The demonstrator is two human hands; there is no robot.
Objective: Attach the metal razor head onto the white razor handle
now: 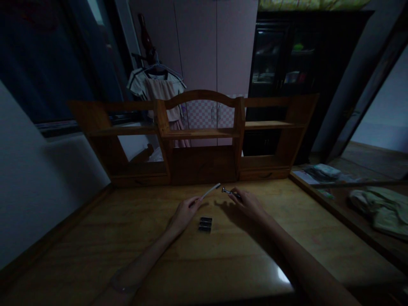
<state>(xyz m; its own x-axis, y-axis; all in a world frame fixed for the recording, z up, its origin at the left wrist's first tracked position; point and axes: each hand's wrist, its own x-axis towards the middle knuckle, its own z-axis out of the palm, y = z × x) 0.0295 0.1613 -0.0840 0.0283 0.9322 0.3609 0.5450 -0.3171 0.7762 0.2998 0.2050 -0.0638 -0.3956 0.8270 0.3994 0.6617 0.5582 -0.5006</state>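
Observation:
My left hand (pixel 185 213) is closed around the lower end of a white toothbrush (pixel 210 190). Its dark-bristled head points up and to the right. From the other side, my right hand (pixel 250 203) grips the handle of a safety razor (pixel 227 191), whose metal head faces left. A small gap separates the razor head from the toothbrush bristles. Between my forearms, a small dark pack with several stacked sections, possibly razor cartridges (pixel 205 224), lies on the wooden desk (pixel 153 259).
A wooden shelf unit (pixel 200 135) stands along the desk's far edge. To the left is a pale wall (pixel 41 178). Beyond the raised right edge lie a light cloth (pixel 389 212) and a plastic-wrapped package (pixel 327 171). Clothes (pixel 162 91) hang behind the shelf.

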